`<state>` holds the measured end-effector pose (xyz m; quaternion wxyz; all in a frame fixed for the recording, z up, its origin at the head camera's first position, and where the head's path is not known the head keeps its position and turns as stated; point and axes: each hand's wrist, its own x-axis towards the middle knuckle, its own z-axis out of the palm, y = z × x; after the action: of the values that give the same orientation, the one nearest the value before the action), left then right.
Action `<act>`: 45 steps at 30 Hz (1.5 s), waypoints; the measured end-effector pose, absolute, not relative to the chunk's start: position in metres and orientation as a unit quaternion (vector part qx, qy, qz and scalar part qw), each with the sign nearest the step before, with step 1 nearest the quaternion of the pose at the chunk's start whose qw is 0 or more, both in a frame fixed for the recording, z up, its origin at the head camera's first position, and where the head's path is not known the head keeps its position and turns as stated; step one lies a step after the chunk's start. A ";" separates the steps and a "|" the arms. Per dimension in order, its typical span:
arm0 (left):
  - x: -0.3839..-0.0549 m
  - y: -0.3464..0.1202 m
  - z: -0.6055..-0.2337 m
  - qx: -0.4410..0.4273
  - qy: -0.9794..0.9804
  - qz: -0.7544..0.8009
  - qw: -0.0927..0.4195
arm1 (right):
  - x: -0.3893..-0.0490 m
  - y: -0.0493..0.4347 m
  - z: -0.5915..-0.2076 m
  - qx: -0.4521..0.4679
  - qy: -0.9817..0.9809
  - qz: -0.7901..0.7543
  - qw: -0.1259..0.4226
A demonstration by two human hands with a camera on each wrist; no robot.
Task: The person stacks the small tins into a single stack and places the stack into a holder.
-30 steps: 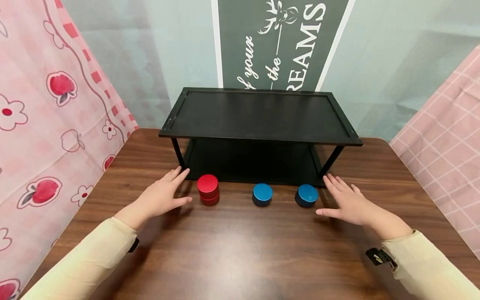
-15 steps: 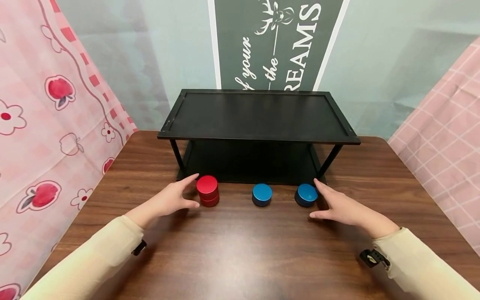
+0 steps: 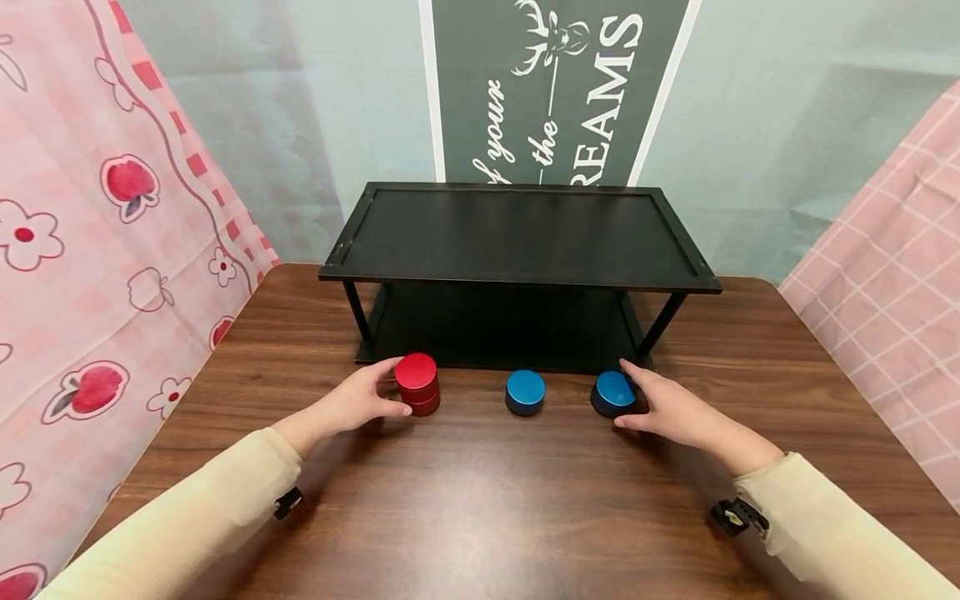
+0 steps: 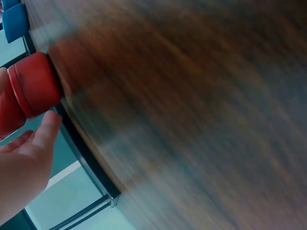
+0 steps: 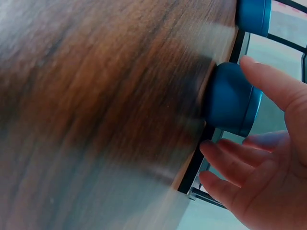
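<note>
A red cylinder (image 3: 417, 383) in two stacked tiers, like round tins, stands upright on the table. My left hand (image 3: 360, 393) is right at its left side, thumb in front and fingers behind, spread around it; in the left wrist view the fingers (image 4: 48, 129) lie beside its wall. At the right stands a low blue round tin (image 3: 613, 393). My right hand (image 3: 671, 406) reaches around its right side, with the thumb (image 5: 264, 79) at the wall and the other fingers loosely bent beside it. Another blue round tin (image 3: 525, 392) stands between them, untouched.
Behind the tins stands a black two-tier shelf (image 3: 517, 237), its lower board close to them. The brown wooden table (image 3: 480, 500) stretches toward me. Pink patterned cloth (image 3: 82, 333) hangs left, pink checked cloth (image 3: 900, 292) right.
Both hands have moved inward from the shelf's front corners, the left to the red cylinder, the right to the right-hand blue tin. The tins have not moved.
</note>
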<state>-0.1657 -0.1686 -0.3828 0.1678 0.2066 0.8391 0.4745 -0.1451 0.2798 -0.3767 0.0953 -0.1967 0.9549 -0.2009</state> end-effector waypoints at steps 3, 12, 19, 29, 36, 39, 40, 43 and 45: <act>-0.167 -0.166 -0.386 0.203 0.839 0.476 0.167 | -0.148 0.279 -0.379 -0.198 0.955 -0.201 0.092; -0.171 -0.164 -0.392 0.198 0.838 0.479 0.169 | -0.150 0.274 -0.381 -0.189 0.955 -0.212 0.084; -0.172 -0.165 -0.393 0.197 0.838 0.478 0.173 | -0.149 0.273 -0.379 -0.198 0.952 -0.221 0.079; -0.175 -0.168 -0.396 0.199 0.834 0.484 0.177 | -0.152 0.273 -0.381 -0.199 0.952 -0.220 0.080; -0.173 -0.169 -0.401 0.189 0.819 0.508 0.187 | -0.153 0.274 -0.381 -0.197 0.950 -0.226 0.086; -0.173 -0.169 -0.401 0.186 0.817 0.513 0.185 | -0.153 0.274 -0.380 -0.199 0.950 -0.225 0.082; -0.174 -0.169 -0.401 0.184 0.817 0.515 0.184 | -0.153 0.274 -0.380 -0.199 0.950 -0.225 0.080; -0.175 -0.169 -0.401 0.182 0.815 0.517 0.188 | -0.153 0.274 -0.380 -0.199 0.950 -0.226 0.080; -0.175 -0.169 -0.401 0.180 0.814 0.516 0.194 | -0.153 0.274 -0.380 -0.199 0.950 -0.226 0.079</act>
<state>-0.1753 -0.1688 -0.4008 0.1936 0.1805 0.8144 0.5165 -0.1528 0.2744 -0.3802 0.0794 -0.1991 0.9504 -0.2256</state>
